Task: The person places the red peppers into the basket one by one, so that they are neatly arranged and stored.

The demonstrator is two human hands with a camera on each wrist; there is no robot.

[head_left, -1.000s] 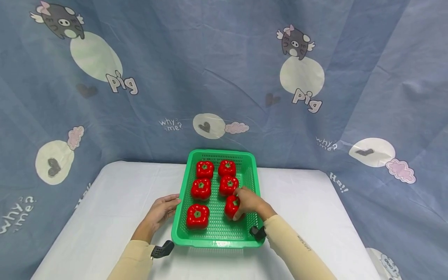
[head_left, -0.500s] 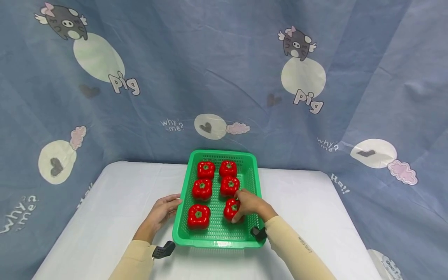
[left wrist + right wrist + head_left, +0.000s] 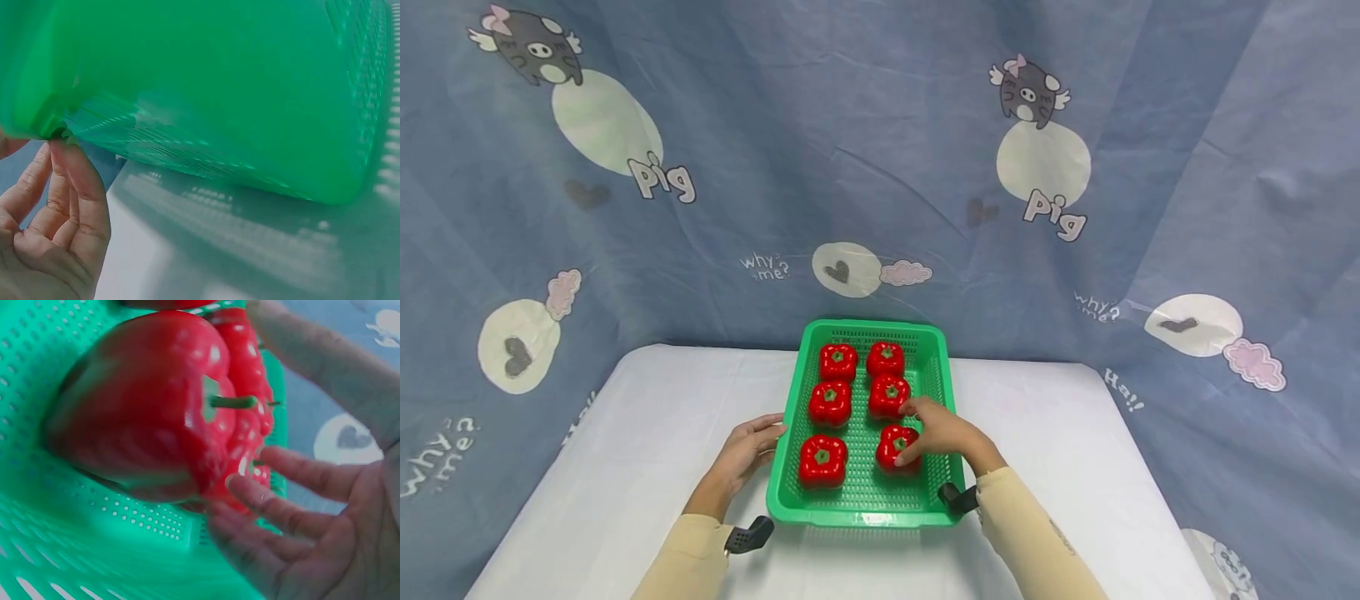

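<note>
Red bell peppers with green stems sit in two columns in a green plastic basket (image 3: pixel 871 520). My right hand (image 3: pixel 946 435) is over the basket's right side, thumb and fingers spread around the nearest pepper of the right column (image 3: pixel 889 454). In the right wrist view that bell pepper (image 3: pixel 137 406) rests on the basket floor, the fingers (image 3: pixel 294 512) loose and apart from it. My left hand (image 3: pixel 747 454) is at the basket's left side. Its fairly straight fingertips touch the underside of the rim in the left wrist view, where the basket wall (image 3: pixel 219 94) fills much of the frame.
The basket stands on a white-covered table (image 3: pixel 1037 433), near its back edge. Behind hangs a blue curtain (image 3: pixel 880 167) with cartoon pig prints. The left column (image 3: pixel 831 405) holds three peppers, with a gap before the nearest one. Black wrist devices (image 3: pixel 749 535) are on both arms.
My right hand has let go of the near right bell pepper, its fingers spreading and lifting slightly. That pepper moved a little to the left. My left hand has stayed at the rim.
</note>
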